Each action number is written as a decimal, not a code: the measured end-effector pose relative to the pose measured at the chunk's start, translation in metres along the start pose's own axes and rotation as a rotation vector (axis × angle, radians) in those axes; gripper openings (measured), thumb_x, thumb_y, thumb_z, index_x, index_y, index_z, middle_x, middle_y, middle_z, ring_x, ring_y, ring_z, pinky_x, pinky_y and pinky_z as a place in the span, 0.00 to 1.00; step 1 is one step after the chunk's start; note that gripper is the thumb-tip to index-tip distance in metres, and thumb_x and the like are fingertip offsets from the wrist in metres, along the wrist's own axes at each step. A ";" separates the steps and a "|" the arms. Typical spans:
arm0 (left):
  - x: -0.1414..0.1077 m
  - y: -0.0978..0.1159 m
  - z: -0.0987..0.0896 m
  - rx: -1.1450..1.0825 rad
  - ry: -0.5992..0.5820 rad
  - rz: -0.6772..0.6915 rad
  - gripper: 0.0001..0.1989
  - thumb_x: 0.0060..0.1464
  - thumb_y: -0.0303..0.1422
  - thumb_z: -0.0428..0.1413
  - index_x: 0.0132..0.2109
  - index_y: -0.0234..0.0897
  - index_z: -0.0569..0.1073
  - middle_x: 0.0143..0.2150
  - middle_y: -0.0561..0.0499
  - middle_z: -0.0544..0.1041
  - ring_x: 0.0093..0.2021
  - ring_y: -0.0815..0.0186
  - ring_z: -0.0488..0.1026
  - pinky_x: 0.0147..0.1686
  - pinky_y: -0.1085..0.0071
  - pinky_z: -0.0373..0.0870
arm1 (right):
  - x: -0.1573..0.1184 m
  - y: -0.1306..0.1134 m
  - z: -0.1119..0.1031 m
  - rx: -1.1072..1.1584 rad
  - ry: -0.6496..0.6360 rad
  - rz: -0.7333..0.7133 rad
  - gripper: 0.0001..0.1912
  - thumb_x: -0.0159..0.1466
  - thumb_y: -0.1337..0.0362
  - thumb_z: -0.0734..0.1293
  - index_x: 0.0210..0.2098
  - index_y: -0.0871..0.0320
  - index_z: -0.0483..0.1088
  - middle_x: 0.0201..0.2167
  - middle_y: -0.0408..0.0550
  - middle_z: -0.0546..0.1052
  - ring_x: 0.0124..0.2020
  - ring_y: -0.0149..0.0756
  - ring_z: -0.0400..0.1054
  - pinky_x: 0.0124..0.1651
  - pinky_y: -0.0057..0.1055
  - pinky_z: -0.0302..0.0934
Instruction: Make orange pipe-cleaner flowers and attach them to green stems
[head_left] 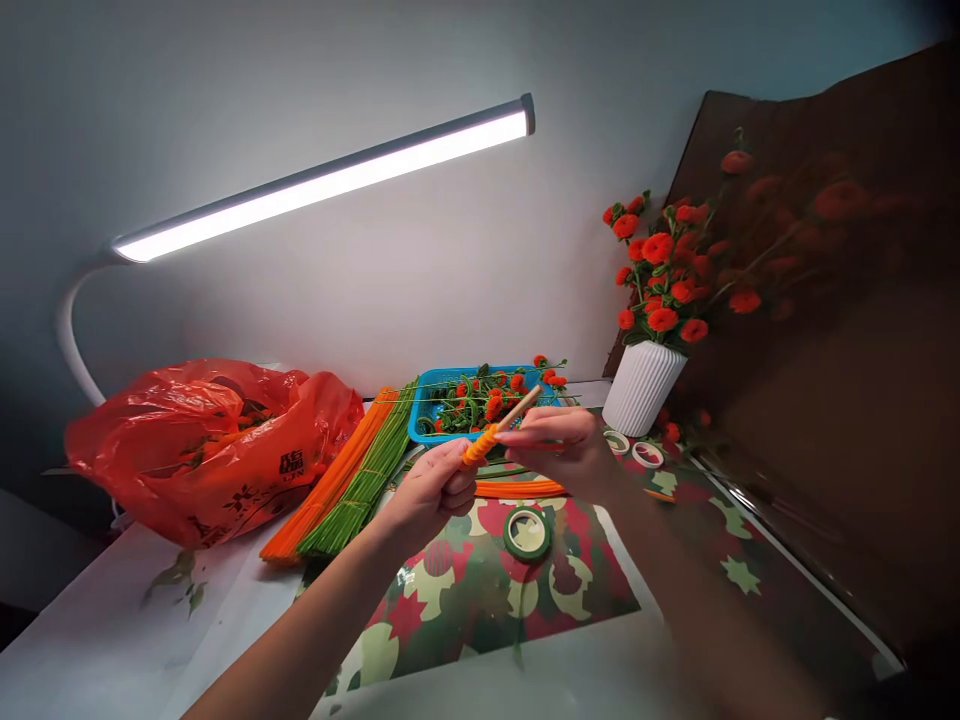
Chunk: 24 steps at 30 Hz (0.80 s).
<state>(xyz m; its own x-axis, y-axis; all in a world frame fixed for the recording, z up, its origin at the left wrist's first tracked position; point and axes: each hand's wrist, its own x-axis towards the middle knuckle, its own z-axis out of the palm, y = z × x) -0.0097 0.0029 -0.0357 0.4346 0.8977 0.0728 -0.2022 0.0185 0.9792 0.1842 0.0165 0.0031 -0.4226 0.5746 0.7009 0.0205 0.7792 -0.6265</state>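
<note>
My left hand [435,485] is closed round the lower end of a thin wooden stick [525,402], which slants up to the right. A fuzzy orange pipe cleaner [480,446] is coiled round the stick just above the left fingers. My right hand [574,445] is closed beside the coil, its fingertips pinching the pipe cleaner's free length, part of which passes under the palm. Below the hands, several straight orange pipe cleaners [521,490] lie on the patterned mat, near a roll of green tape [527,534].
Behind the hands stands a blue basket [417,400] of red flowers and green stems. Orange bundles [322,485] and green bundles [367,480] lie left, beside a red plastic bag [247,470]. A white vase [643,388] of red flowers stands right, under a lit lamp's level [330,185].
</note>
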 end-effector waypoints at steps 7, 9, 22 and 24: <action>-0.006 0.012 -0.020 0.202 -0.206 -0.006 0.22 0.54 0.49 0.56 0.26 0.35 0.64 0.19 0.60 0.56 0.20 0.75 0.49 0.20 0.75 0.44 | 0.001 -0.002 -0.033 0.087 -0.362 0.332 0.10 0.56 0.59 0.74 0.30 0.61 0.79 0.24 0.46 0.77 0.25 0.30 0.68 0.26 0.25 0.59; -0.008 0.019 -0.022 0.357 -0.237 0.001 0.20 0.57 0.45 0.55 0.25 0.34 0.66 0.21 0.59 0.57 0.22 0.74 0.49 0.21 0.74 0.45 | 0.001 -0.007 -0.032 -0.056 -0.403 0.352 0.10 0.55 0.60 0.74 0.31 0.61 0.79 0.25 0.45 0.77 0.25 0.31 0.68 0.26 0.25 0.58; -0.005 -0.001 0.011 0.250 0.311 0.042 0.20 0.55 0.49 0.52 0.27 0.39 0.59 0.19 0.62 0.51 0.20 0.73 0.43 0.19 0.75 0.44 | -0.004 0.004 0.016 -0.987 0.245 -0.137 0.11 0.66 0.67 0.65 0.27 0.60 0.73 0.23 0.44 0.76 0.27 0.31 0.67 0.35 0.33 0.49; -0.004 -0.005 0.015 0.172 0.274 -0.002 0.21 0.56 0.52 0.48 0.28 0.41 0.55 0.18 0.64 0.46 0.18 0.74 0.39 0.17 0.76 0.42 | -0.004 0.005 0.021 -0.910 0.299 -0.180 0.09 0.66 0.67 0.65 0.30 0.59 0.75 0.22 0.44 0.76 0.25 0.31 0.66 0.34 0.33 0.50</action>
<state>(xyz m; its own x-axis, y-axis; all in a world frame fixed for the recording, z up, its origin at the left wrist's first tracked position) 0.0028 -0.0074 -0.0376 0.1773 0.9834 0.0396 -0.0399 -0.0330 0.9987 0.1670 0.0127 -0.0102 -0.2427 0.3701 0.8967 0.7233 0.6851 -0.0870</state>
